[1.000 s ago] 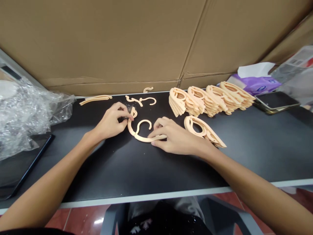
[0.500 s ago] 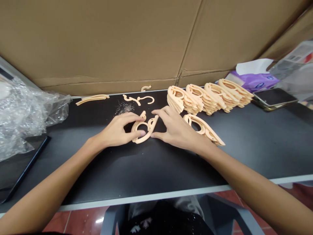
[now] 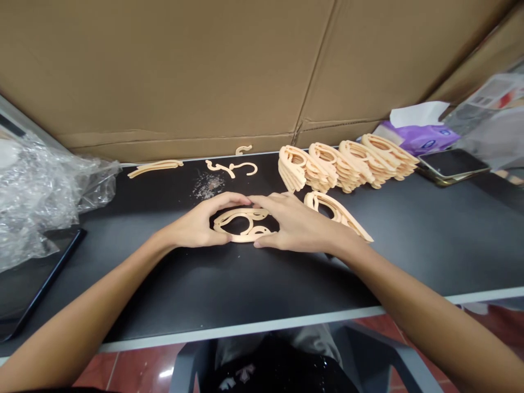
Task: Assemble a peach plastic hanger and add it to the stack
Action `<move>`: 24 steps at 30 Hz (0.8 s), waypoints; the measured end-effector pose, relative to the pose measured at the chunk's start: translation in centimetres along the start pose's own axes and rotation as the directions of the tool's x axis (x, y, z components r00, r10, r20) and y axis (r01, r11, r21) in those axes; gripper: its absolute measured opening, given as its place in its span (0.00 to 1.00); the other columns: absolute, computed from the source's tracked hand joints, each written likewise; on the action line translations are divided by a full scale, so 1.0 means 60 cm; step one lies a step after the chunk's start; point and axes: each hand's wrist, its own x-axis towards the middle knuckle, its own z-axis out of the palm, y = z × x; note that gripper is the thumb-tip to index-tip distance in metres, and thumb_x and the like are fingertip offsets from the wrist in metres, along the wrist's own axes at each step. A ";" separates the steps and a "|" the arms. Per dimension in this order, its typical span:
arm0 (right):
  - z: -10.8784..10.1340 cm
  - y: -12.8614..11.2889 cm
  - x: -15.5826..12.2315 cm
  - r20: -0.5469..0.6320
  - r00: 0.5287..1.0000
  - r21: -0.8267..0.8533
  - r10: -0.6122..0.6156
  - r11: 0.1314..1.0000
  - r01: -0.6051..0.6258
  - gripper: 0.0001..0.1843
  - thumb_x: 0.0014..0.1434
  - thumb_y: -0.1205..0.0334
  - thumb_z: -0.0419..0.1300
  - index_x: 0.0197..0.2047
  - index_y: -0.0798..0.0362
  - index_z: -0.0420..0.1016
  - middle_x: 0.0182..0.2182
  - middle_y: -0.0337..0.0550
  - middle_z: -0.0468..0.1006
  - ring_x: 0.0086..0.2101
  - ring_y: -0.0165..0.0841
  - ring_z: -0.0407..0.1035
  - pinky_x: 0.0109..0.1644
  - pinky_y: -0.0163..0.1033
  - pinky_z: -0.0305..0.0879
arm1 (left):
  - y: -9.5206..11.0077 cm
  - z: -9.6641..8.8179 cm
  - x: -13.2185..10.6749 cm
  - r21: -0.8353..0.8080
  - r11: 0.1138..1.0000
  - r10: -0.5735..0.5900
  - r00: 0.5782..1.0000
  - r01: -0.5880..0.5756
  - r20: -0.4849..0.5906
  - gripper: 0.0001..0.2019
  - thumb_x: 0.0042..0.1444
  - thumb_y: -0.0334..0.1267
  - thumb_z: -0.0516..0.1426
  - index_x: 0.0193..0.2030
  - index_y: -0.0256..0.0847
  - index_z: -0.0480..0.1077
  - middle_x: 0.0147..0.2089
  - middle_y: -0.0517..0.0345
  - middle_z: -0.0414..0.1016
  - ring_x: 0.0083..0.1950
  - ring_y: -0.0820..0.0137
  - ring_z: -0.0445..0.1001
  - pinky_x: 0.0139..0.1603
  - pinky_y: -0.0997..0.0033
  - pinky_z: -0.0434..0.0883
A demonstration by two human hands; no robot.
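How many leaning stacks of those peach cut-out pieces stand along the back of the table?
4, side by side right of centre: first stack, second stack, third stack, fourth stack. A separate low pile lies nearer, partly hidden by the right hand.

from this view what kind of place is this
Likely a small workshop or packing bench: rows of identical peach cut-out pieces stacked on a black table, a flattened cardboard box as backdrop, and crumpled plastic wrap at the left.

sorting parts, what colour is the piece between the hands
Pale peach-orange piece, seen in the head view.
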 end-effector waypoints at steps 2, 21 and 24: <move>-0.001 -0.010 -0.003 -0.021 1.000 -0.020 0.018 1.000 -0.018 0.41 0.55 0.51 0.68 0.69 0.53 0.63 0.54 0.55 0.77 0.53 0.52 0.69 0.56 0.55 0.64 | -0.006 -0.004 0.002 -0.120 0.992 -0.025 0.999 0.022 -0.029 0.29 0.50 0.34 0.66 0.61 0.43 0.69 0.65 0.47 0.71 0.69 0.54 0.68 0.71 0.48 0.64; -0.009 0.038 -0.195 -0.666 0.625 -0.076 0.407 0.797 -0.599 0.35 0.56 0.37 0.63 0.59 0.52 0.71 0.42 0.52 0.81 0.43 0.49 0.75 0.48 0.52 0.68 | -0.014 -0.009 0.005 -0.200 0.972 -0.148 0.981 0.121 -0.125 0.19 0.53 0.40 0.67 0.52 0.41 0.76 0.53 0.46 0.80 0.55 0.57 0.78 0.61 0.51 0.73; 0.004 0.038 -0.189 -0.599 0.686 -0.156 0.413 0.780 -0.606 0.33 0.59 0.38 0.60 0.59 0.52 0.71 0.45 0.54 0.80 0.44 0.50 0.74 0.45 0.51 0.68 | -0.015 -0.009 0.005 -0.193 0.974 -0.147 0.981 0.121 -0.125 0.19 0.53 0.40 0.67 0.52 0.40 0.76 0.53 0.46 0.80 0.55 0.58 0.78 0.61 0.51 0.74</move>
